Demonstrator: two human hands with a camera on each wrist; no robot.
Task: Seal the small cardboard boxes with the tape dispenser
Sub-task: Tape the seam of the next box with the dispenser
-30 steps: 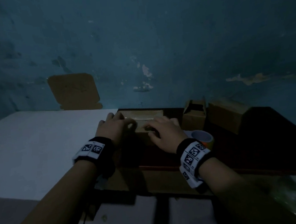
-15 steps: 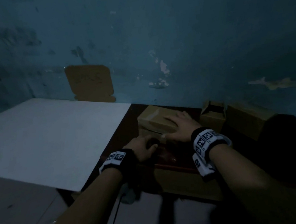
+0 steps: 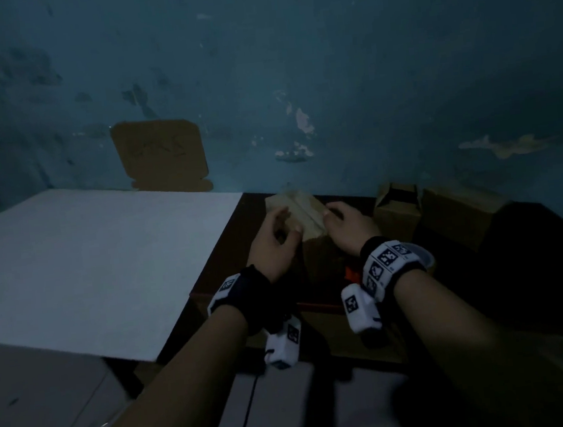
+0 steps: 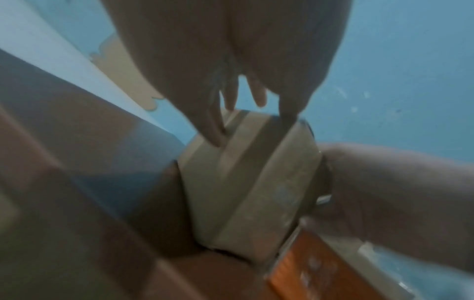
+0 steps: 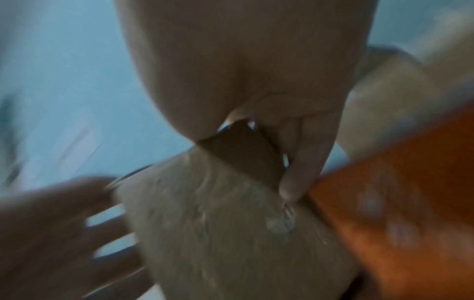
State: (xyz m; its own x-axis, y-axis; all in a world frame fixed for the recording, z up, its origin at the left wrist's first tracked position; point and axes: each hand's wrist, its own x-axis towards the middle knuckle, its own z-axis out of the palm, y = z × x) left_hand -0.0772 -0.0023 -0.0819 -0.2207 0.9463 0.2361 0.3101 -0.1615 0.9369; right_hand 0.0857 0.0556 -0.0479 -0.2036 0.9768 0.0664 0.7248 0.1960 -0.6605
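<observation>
A small cardboard box (image 3: 302,211) with a tape strip along its top seam sits tilted between my hands on the dark table (image 3: 229,252). My right hand (image 3: 345,226) grips its right side, thumb and a finger pinching a corner of the box (image 5: 243,154). My left hand (image 3: 272,238) is at the left side with fingers fairly straight and spread. Its fingertips (image 4: 214,132) touch the top of the box (image 4: 246,182). The orange tape dispenser (image 3: 349,274) lies just behind my right wrist, partly hidden. It also shows at the edge of the wrist views as the dispenser (image 4: 307,274) and the dispenser (image 5: 397,203).
An open small box (image 3: 397,207) and a closed one (image 3: 459,213) stand right of the held box by the blue wall. A white board (image 3: 89,266) covers the table's left part. A flat cardboard piece (image 3: 161,156) leans on the wall.
My left hand rose from the table's near edge to the box's left side. The right hand shifted from lying flat on top to gripping the right side, and the box turned.
</observation>
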